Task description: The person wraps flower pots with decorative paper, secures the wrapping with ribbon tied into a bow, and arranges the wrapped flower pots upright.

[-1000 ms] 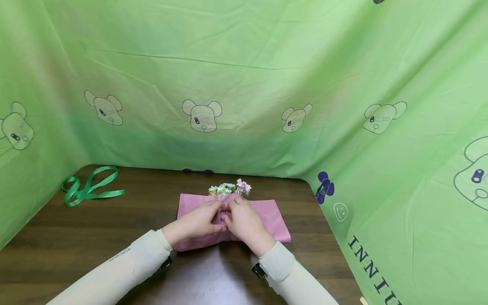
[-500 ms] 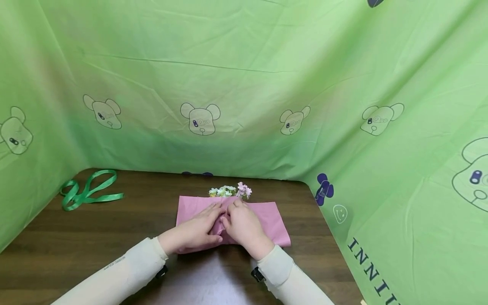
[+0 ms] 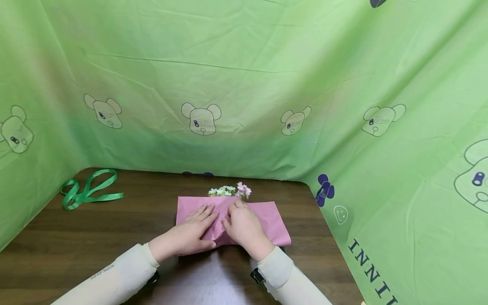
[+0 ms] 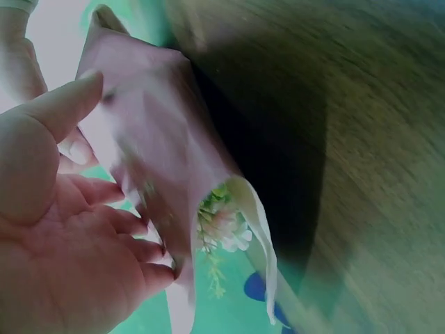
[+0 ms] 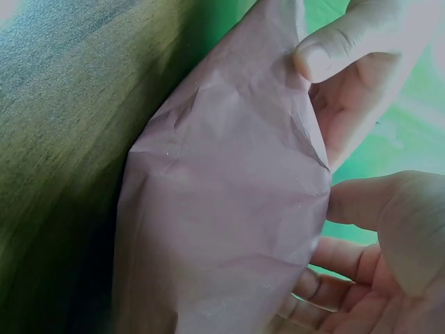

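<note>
A sheet of pink wrapping paper (image 3: 271, 219) lies folded on the table in the head view. Small white and pink artificial flowers (image 3: 228, 190) stick out past its far edge; their stems are hidden under the paper. My left hand (image 3: 194, 231) rests on the left part of the sheet, fingers spread and fairly straight. Close to its right, my right hand (image 3: 244, 222) pinches the paper near the middle with curled fingers. In the left wrist view the flowers (image 4: 222, 223) show inside the paper's open end. The right wrist view has the wrap (image 5: 222, 195) bulging and creased beside both hands.
A loosely looped green ribbon (image 3: 85, 192) lies at the back left of the brown wooden table (image 3: 145, 203). Green cloth (image 3: 236, 76) with bear drawings hangs around the back and sides.
My left hand has moved from beside the right hand outward to the left, its fingers straightening over the paper. The right hand stays at the middle of the sheet.
</note>
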Action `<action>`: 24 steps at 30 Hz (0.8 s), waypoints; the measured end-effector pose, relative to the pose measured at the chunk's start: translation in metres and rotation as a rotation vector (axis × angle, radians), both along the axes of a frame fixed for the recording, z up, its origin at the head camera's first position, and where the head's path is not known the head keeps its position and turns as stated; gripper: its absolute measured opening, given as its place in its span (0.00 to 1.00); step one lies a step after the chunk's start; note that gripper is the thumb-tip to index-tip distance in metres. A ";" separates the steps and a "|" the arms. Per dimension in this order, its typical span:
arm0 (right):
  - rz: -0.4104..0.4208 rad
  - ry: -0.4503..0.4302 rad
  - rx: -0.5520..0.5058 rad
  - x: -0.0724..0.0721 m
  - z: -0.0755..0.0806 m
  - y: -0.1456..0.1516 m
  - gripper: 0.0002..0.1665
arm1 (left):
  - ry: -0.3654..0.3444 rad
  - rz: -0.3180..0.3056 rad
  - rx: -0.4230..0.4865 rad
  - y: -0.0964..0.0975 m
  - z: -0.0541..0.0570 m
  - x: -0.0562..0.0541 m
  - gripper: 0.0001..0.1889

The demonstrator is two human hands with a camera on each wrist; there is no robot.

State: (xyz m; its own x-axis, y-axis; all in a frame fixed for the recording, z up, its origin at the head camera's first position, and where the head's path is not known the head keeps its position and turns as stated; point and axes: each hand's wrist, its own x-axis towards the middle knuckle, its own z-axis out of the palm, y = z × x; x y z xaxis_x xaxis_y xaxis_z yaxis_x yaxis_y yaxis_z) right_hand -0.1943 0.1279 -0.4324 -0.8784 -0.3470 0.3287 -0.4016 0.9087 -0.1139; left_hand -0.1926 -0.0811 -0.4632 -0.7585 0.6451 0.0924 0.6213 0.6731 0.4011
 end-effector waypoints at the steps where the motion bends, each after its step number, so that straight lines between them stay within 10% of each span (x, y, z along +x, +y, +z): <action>1: -0.002 -0.002 -0.001 0.000 0.000 0.000 0.14 | -0.002 0.000 -0.004 -0.001 0.000 0.000 0.47; 24: -0.009 -0.015 -0.020 0.000 0.001 0.000 0.16 | 0.000 0.019 -0.006 -0.003 -0.005 -0.002 0.55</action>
